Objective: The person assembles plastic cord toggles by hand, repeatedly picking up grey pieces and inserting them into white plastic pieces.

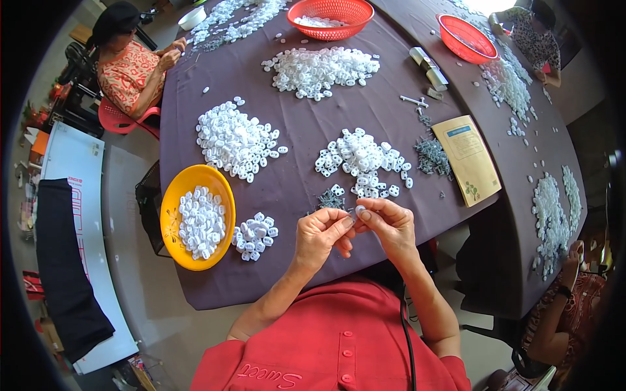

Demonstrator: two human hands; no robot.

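Close to the table's near edge, my left hand [319, 236] and my right hand [393, 228] meet at their fingertips. Between my right thumb and fingers is a small white oval plastic piece [360, 210]. My left thumb and fingers are pinched against it; whatever they grip is too small to make out. Just beyond my left hand lies a little heap of grey screws [331, 199]. Past both hands is a pile of white two-holed oval pieces [362, 156]. A yellow bowl [171, 195] of white pieces stands to the left, beside a smaller heap [255, 237].
Two more white piles [235, 138] [319, 68] lie farther off. A red basket [302, 9] stands at the back. To the right are grey screws [432, 156], a tan envelope [466, 159] and a second red basket [450, 34]. Other people sit around the tables.
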